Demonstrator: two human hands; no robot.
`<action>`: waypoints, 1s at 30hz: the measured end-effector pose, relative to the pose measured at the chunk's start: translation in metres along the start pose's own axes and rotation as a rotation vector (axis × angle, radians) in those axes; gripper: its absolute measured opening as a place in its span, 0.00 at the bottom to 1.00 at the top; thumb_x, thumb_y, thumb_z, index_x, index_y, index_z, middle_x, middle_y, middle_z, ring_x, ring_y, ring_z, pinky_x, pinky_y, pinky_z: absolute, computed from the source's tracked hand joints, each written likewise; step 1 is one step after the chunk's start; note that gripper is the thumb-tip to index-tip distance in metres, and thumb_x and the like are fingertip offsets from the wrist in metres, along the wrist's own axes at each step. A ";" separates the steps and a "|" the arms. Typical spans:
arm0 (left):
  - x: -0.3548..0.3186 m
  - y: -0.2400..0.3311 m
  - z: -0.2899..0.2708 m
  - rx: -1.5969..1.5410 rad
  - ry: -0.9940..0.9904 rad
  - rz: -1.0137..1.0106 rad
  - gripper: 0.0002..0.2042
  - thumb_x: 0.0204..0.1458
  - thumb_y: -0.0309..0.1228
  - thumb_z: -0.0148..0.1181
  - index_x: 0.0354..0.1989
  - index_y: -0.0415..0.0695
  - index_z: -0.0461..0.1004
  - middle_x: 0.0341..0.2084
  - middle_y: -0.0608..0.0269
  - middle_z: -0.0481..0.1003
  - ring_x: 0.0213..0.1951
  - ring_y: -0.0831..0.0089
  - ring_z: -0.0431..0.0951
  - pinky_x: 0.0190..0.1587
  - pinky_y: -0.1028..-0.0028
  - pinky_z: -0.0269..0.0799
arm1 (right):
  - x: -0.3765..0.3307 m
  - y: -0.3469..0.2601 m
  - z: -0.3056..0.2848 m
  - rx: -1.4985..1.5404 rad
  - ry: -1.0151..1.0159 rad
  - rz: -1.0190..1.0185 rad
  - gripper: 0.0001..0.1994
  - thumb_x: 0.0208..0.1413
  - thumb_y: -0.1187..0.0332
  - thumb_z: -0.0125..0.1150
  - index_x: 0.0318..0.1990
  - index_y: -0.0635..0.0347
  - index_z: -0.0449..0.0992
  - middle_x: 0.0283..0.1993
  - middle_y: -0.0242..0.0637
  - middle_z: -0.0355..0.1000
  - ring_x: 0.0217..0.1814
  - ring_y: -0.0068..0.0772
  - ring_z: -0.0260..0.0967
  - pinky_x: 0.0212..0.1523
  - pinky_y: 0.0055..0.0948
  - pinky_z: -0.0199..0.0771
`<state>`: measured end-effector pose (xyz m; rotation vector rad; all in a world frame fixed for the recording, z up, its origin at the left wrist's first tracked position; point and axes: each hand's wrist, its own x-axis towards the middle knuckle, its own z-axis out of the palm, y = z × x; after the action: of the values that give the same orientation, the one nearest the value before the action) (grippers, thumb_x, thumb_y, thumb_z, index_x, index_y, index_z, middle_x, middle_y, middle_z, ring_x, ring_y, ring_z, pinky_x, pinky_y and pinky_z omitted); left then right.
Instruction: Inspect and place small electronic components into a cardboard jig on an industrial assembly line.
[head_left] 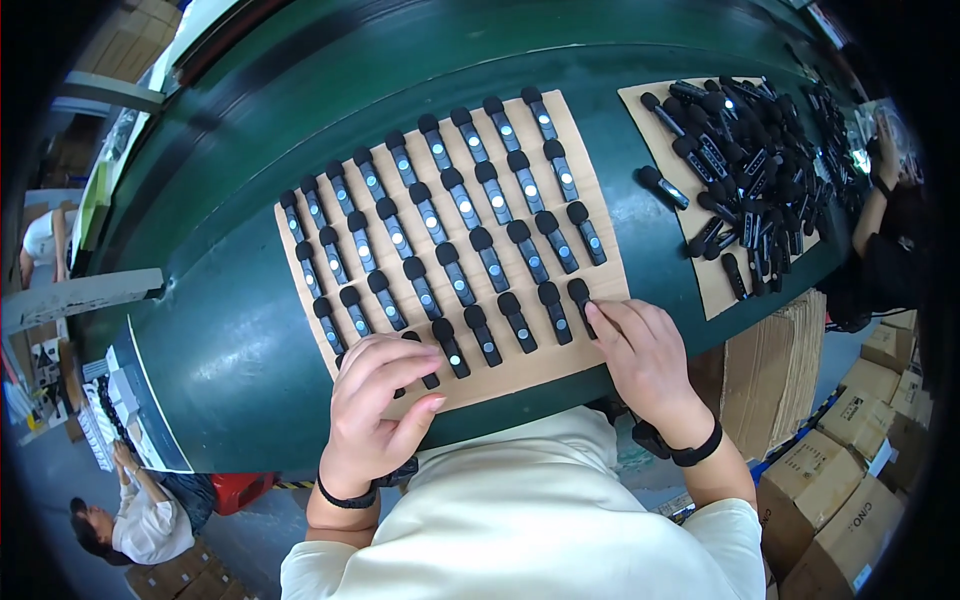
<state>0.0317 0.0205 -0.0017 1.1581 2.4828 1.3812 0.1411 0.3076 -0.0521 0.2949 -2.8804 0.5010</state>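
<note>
Small black clip-style microphones with foam tops and pale round spots lie in slanting rows on a brown cardboard sheet (612,285) in front of me. My right hand (645,365) has its thumb and fingers closed on a microphone (579,292) at the right end of the nearest row. Its lower body is hidden by the fingertips. Above the left end of that row hovers my left hand (375,410), thumb apart from its bent fingers and nothing between them. It partly covers a microphone (428,379) and others near it.
A second cardboard sheet (655,135) on the green table (230,370) bears a jumbled heap of microphones (750,170). Cardboard boxes (850,430) stand at the lower right. One person (150,525) is at the lower left; another person's arm (875,205) reaches in at the far right.
</note>
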 end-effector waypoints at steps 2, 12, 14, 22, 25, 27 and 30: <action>0.001 0.000 0.001 -0.013 -0.001 -0.012 0.14 0.44 0.25 0.68 0.41 0.39 0.77 0.39 0.55 0.78 0.40 0.58 0.76 0.46 0.62 0.70 | 0.002 0.002 0.003 0.000 0.014 0.004 0.28 0.42 0.77 0.67 0.55 0.61 0.72 0.48 0.39 0.72 0.48 0.42 0.70 0.48 0.38 0.70; 0.006 -0.001 0.007 -0.019 -0.036 -0.012 0.14 0.43 0.25 0.69 0.40 0.39 0.77 0.39 0.56 0.77 0.40 0.58 0.77 0.46 0.63 0.70 | 0.014 0.004 -0.013 0.112 -0.016 0.061 0.26 0.42 0.76 0.68 0.54 0.60 0.72 0.50 0.40 0.72 0.50 0.44 0.69 0.51 0.39 0.68; 0.008 -0.001 0.008 -0.030 -0.036 -0.025 0.14 0.43 0.25 0.69 0.39 0.39 0.77 0.39 0.56 0.78 0.40 0.58 0.77 0.47 0.62 0.70 | 0.019 0.018 -0.021 0.051 0.041 0.096 0.24 0.43 0.76 0.67 0.52 0.60 0.73 0.51 0.41 0.71 0.51 0.45 0.69 0.52 0.39 0.68; 0.016 0.002 0.012 -0.070 -0.018 0.002 0.13 0.43 0.23 0.68 0.39 0.39 0.77 0.39 0.55 0.78 0.39 0.58 0.77 0.46 0.63 0.71 | 0.051 0.088 -0.034 -0.233 0.260 0.305 0.17 0.47 0.75 0.66 0.47 0.62 0.74 0.47 0.43 0.70 0.46 0.47 0.68 0.47 0.39 0.68; 0.019 0.004 0.013 -0.080 -0.008 0.013 0.13 0.43 0.23 0.68 0.40 0.39 0.77 0.39 0.55 0.78 0.39 0.58 0.77 0.46 0.63 0.71 | 0.054 0.101 -0.030 -0.344 0.208 0.317 0.15 0.47 0.76 0.66 0.44 0.62 0.74 0.41 0.42 0.71 0.41 0.46 0.68 0.43 0.40 0.67; 0.019 0.006 0.013 -0.085 -0.004 0.010 0.13 0.43 0.23 0.68 0.40 0.38 0.77 0.39 0.54 0.77 0.39 0.58 0.77 0.46 0.63 0.71 | 0.055 0.097 -0.030 -0.290 0.217 0.307 0.15 0.47 0.76 0.66 0.43 0.62 0.74 0.40 0.41 0.71 0.39 0.45 0.68 0.41 0.38 0.67; 0.025 0.009 0.014 -0.106 -0.001 0.022 0.14 0.43 0.23 0.68 0.41 0.38 0.77 0.39 0.54 0.77 0.39 0.58 0.77 0.47 0.63 0.71 | 0.053 0.075 -0.034 -0.178 0.227 0.289 0.14 0.46 0.77 0.66 0.42 0.62 0.75 0.36 0.40 0.71 0.35 0.42 0.67 0.39 0.35 0.67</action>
<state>0.0248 0.0486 0.0038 1.1676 2.3701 1.4972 0.0785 0.3807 -0.0317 -0.1964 -2.7289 0.2965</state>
